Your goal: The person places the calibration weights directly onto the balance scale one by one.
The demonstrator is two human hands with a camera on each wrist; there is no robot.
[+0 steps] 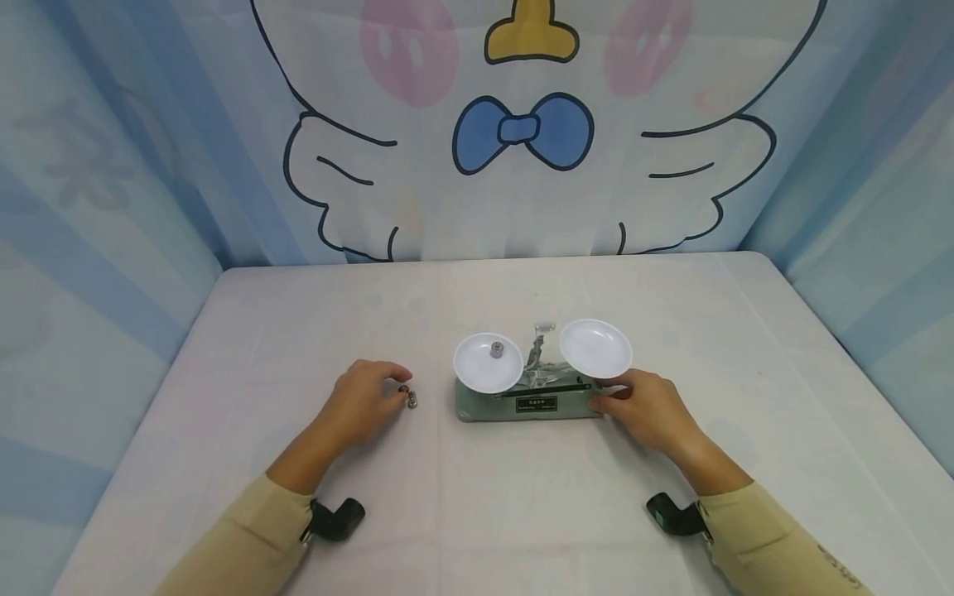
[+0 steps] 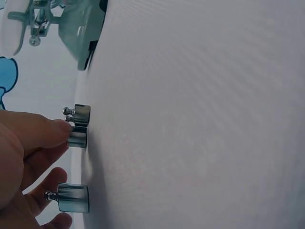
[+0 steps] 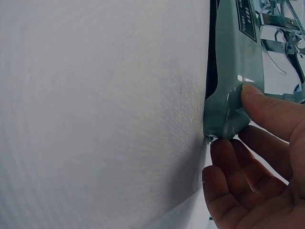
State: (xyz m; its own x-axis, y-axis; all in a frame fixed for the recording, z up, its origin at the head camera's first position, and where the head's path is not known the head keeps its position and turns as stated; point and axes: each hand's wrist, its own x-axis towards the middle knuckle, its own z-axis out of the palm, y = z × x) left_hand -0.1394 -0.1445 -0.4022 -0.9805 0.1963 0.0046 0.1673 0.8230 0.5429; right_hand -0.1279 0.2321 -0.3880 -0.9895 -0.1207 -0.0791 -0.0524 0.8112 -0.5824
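Observation:
A green balance scale point(image 1: 529, 403) stands at mid-table with two white pans. The left pan point(image 1: 477, 372) carries one small metal weight point(image 1: 496, 349); the right pan point(image 1: 595, 348) has nothing on it. My right hand point(image 1: 643, 407) holds the right end of the scale's base point(image 3: 228, 102), thumb point(image 3: 267, 107) on its face and fingers point(image 3: 228, 157) curled under the corner. My left hand point(image 1: 367, 399) lies left of the scale beside three small metal weights point(image 1: 409, 398). Its fingertips point(image 2: 59, 130) pinch the middle weight point(image 2: 77, 137), between the other two point(image 2: 82, 113) point(image 2: 74, 198).
The table point(image 1: 522, 513) is covered in a white cloth and walled on three sides by a printed blue and white curtain point(image 1: 522, 124). Black wrist cameras point(image 1: 339, 517) point(image 1: 674, 513) sit at both sleeves. Bare cloth lies in front of and behind the scale.

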